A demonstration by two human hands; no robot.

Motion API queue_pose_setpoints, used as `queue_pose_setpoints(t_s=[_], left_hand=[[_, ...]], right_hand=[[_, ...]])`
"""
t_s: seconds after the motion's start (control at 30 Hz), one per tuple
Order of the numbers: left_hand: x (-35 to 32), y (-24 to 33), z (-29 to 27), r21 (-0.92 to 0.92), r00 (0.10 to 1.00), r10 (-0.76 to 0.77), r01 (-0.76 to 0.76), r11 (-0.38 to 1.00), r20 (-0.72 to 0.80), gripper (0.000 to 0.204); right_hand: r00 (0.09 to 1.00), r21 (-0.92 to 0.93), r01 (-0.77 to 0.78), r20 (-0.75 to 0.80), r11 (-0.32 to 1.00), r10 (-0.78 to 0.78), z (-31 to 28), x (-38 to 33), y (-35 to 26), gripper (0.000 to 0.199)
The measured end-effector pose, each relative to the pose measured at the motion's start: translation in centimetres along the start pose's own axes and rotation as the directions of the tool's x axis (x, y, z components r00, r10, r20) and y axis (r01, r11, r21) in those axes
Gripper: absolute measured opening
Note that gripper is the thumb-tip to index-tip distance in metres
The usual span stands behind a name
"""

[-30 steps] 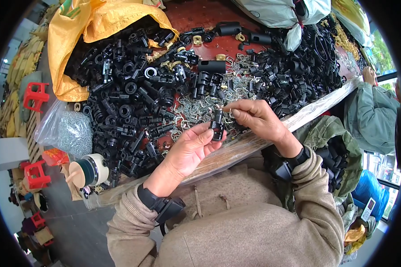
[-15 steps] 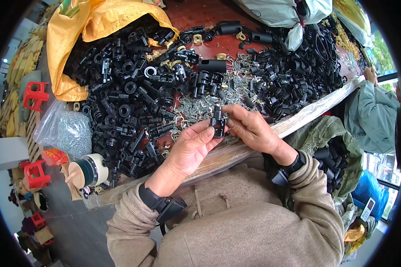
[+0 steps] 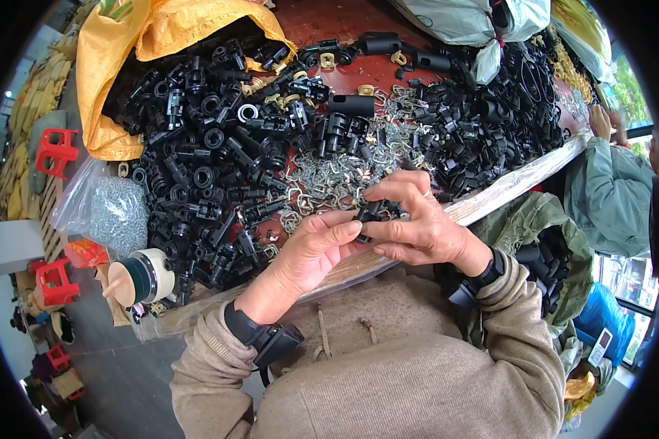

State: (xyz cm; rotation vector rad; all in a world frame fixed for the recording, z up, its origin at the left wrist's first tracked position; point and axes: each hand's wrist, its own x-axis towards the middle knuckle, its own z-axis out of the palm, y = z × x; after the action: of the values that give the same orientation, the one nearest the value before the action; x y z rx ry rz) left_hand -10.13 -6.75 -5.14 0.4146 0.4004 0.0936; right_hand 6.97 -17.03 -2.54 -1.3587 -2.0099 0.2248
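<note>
A small black plastic fitting [image 3: 369, 213] is held over the near edge of the table, partly covered by fingers. My left hand [image 3: 316, 249] grips its lower left side between thumb and fingers. From the right, my right hand [image 3: 422, 223] closes on it too, with the index finger arched above and the other fingers bent across the part. Just beyond my hands lies a spread of bent silver metal clips [image 3: 329, 183]. To the left of the clips is a large heap of black cylindrical fittings [image 3: 198, 172]; to their right, a pile of small black pieces [image 3: 476, 139].
An orange woven sack [image 3: 99, 110] lies at the far left. A bag of small metal parts [image 3: 118, 212] and a cream-and-green round container [image 3: 154, 274] sit at the left. Plastic-wrapped edging [image 3: 505, 175] runs along the table front. A person in a green sleeve [image 3: 611, 190] works at the right.
The black fitting has tipped from upright to slanted. My right hand has turned, bringing its fingers across the fitting. My left hand keeps its grip.
</note>
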Motion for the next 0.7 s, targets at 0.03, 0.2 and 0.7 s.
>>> queue_pose_setpoints(t_s=[0.03,0.2,0.7], left_hand=[[0.0,-0.1,-0.1,0.002,1.0,-0.014,0.014,1.0,0.008,0.023],[0.0,0.0,0.3,0.039,1.0,-0.022,0.022,0.999,0.014,0.024],[0.1,-0.1,0.1,0.032,1.0,-0.019,0.019,0.999,-0.012,0.024]], right_hand=[[1.0,-0.015,0.007,0.013,1.0,-0.007,0.1,-0.1,-0.1,0.034],[0.997,-0.03,0.028,0.071,0.999,-0.026,-0.1,0.0,0.0,0.036],[0.996,0.079,-0.078,0.046,0.994,0.074,1.3,-0.1,0.0,0.043]])
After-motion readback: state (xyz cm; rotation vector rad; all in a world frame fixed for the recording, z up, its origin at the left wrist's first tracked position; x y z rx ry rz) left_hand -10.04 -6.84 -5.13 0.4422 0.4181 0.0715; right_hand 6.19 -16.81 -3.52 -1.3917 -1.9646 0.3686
